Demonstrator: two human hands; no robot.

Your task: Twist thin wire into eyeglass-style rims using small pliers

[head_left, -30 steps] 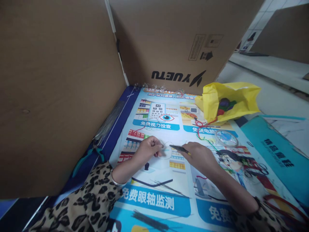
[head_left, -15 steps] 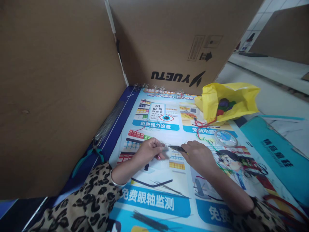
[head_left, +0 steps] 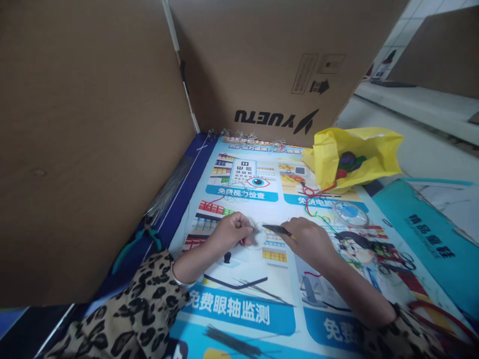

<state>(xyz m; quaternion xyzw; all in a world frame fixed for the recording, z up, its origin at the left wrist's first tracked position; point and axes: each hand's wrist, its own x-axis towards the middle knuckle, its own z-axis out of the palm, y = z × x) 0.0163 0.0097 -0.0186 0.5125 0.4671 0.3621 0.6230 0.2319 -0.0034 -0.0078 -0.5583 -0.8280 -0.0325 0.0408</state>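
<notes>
Over the printed sheet, my left hand (head_left: 235,230) is closed in a pinch of thumb and fingers. From it a faint round loop (head_left: 265,242) shows, which looks like thin wire; its detail is blurred. My right hand (head_left: 307,238) is wrapped round a pair of pliers (head_left: 276,229), their dark jaws pointing left at the loop's upper right edge. Whether the jaws touch the wire I cannot tell. Several loose dark wires (head_left: 262,291) lie below my hands, with a thicker bundle of wires (head_left: 232,341) nearer the front edge.
Cardboard walls (head_left: 262,60) stand at the left and back. Teal-handled pliers (head_left: 136,244) and a wire bundle (head_left: 170,187) lie left. A yellow bag (head_left: 359,149) with coloured balls inside, a clear round spool (head_left: 351,214) and a teal box (head_left: 430,234) are at right.
My left fingers have shifted slightly, and the round loop beside them shows more plainly. The pliers in my right hand have moved very little.
</notes>
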